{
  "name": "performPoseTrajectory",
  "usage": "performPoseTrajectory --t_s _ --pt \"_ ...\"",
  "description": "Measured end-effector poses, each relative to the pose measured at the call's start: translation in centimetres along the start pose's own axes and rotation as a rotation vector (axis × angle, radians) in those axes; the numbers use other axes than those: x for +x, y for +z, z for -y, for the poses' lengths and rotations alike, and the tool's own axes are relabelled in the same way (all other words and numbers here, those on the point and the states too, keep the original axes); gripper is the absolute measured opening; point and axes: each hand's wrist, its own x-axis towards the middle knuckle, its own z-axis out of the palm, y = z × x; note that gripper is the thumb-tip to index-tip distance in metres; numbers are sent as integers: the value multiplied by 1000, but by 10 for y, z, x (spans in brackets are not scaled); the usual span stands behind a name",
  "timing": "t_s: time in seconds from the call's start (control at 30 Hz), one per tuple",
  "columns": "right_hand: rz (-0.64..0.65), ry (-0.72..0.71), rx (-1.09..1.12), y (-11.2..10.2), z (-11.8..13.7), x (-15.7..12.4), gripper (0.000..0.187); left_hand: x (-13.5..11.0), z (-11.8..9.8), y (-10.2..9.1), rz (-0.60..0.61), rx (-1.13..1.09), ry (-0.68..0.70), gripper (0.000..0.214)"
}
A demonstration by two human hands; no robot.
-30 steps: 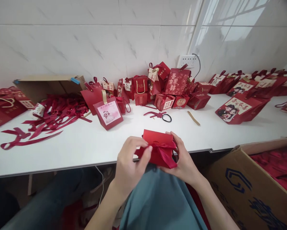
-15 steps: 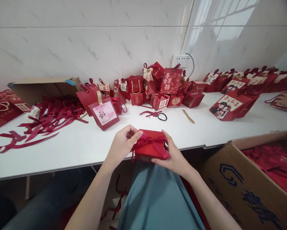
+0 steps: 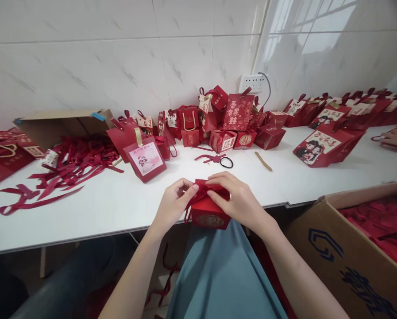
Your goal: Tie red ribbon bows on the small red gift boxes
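Note:
A small red gift box (image 3: 209, 214) with a red ribbon tied on top is held at the near edge of the white table (image 3: 118, 199), above my lap. My left hand (image 3: 174, 205) pinches the ribbon at the box's left top corner. My right hand (image 3: 237, 199) lies over the top of the box, fingers curled on the ribbon. The front of the box, with a round gold mark, faces me.
A heap of red gift boxes and bags (image 3: 218, 119) stands at the wall, with loose red ribbons (image 3: 68, 161) and an open carton (image 3: 59, 124) at the left. A black hair tie (image 3: 226, 162) lies mid-table. A cardboard box (image 3: 357, 248) of red items is at my right. Another person's hand (image 3: 395, 138) is at the far right.
The box has been turned upright so its front faces me. My right hand moved from its right side onto its top; my left hand stays at the ribbon.

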Motion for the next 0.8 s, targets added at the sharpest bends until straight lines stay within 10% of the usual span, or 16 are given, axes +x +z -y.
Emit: performPoseTrajectory --t_s 0.33,0.8 --pt "-8 63 -78 18 -1 10 9 -3 7 3 19 64 96 15" --pt "0 64 -36 18 -2 7 14 -5 6 32 -403 157 202 11"
